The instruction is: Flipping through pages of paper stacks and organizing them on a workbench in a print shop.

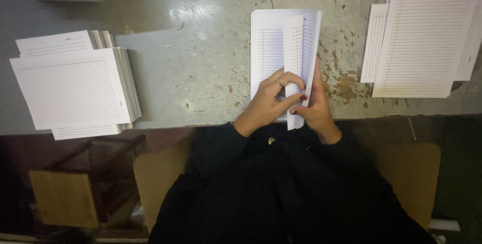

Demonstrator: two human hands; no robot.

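A small stack of white lined sheets (pixel 271 48) lies on the worn grey-green table (pixel 201 63) straight in front of me, folded lengthwise with its right half turned up. My left hand (pixel 268 104), with a ring on one finger, pinches the near end of the folded sheets from the left. My right hand (pixel 314 106) holds the raised right edge of the same sheets near the table's front edge. Both sleeves are black.
A thick pile of lined sheets (pixel 75 85) sits at the left of the table. Loose lined sheets (pixel 424 38) lie overlapped at the far right. A wooden stool (pixel 80 183) stands below left, and a chair seat (pixel 409 173) is under me.
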